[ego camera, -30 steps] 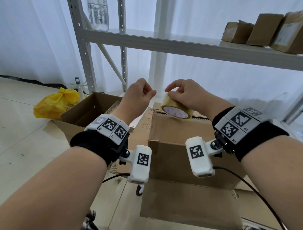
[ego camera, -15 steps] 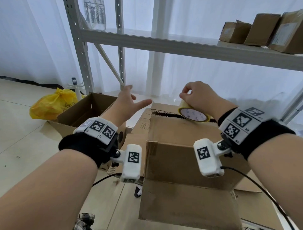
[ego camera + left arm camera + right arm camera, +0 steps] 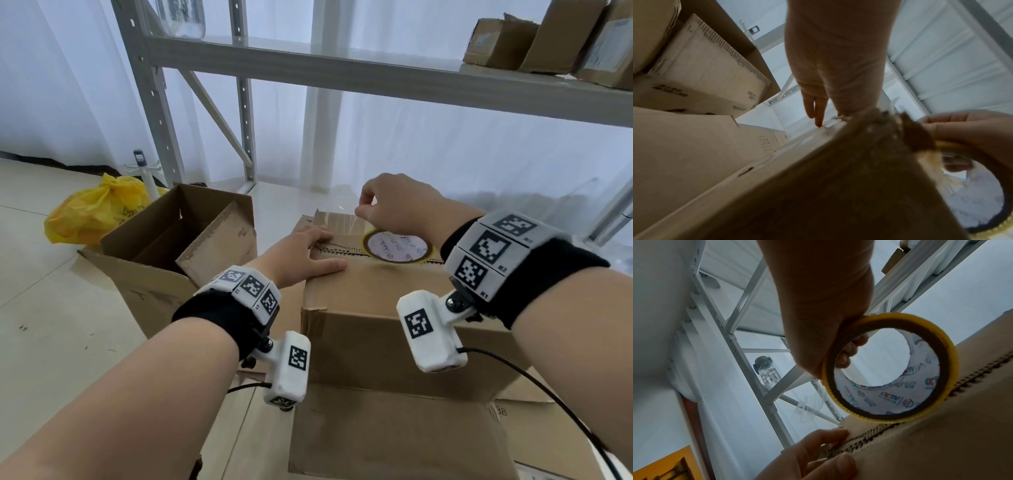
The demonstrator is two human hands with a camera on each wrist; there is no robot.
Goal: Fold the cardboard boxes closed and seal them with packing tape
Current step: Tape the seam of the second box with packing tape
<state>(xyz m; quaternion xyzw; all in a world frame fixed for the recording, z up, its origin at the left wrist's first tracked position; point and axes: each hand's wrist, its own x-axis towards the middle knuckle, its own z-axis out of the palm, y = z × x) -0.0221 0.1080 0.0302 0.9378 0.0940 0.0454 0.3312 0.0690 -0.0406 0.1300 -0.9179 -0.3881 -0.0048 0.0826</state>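
Observation:
A closed cardboard box (image 3: 394, 329) stands in front of me, its top flaps meeting in a jagged seam. My left hand (image 3: 305, 253) lies flat on the top at the seam's left end, fingers straight and pressing down. My right hand (image 3: 383, 205) grips a yellow-edged roll of clear packing tape (image 3: 397, 245) that stands on the seam. A short clear strip (image 3: 339, 219) runs from the roll leftward over the far flap. In the right wrist view my fingers curl through the roll (image 3: 890, 402), and my left hand's fingertips (image 3: 824, 438) sit at the seam.
An open cardboard box (image 3: 164, 240) with raised flaps stands to the left, a tied yellow bag (image 3: 92, 212) behind it. Flattened cardboard (image 3: 394, 442) lies under the near side. A grey metal shelf (image 3: 376, 75) crosses above, holding small boxes (image 3: 548, 37) at the right.
My left hand came down from the air onto the box top. My right hand lowered the tape roll onto the seam and moved it right, leaving a strip of tape drawn out.

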